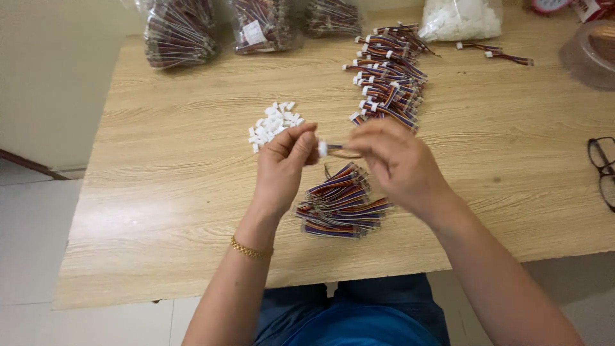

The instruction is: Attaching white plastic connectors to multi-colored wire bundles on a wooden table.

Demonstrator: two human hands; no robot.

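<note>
The left hand [285, 160] is pinching a white plug [323, 148], and the right hand [394, 160] is pinching its cable [343, 152]. Finished cables [387, 70] are filling the upper middle; a loose bundle [343, 205] is waiting below.

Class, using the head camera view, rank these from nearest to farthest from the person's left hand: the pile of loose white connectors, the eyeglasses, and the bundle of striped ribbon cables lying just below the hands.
From the left hand:
1. Bundle of striped ribbon cables, just below and to its right.
2. Pile of loose white connectors, just above it; close to the bundle's distance, so this order is not firm.
3. Eyeglasses, at the table's far right edge.
</note>
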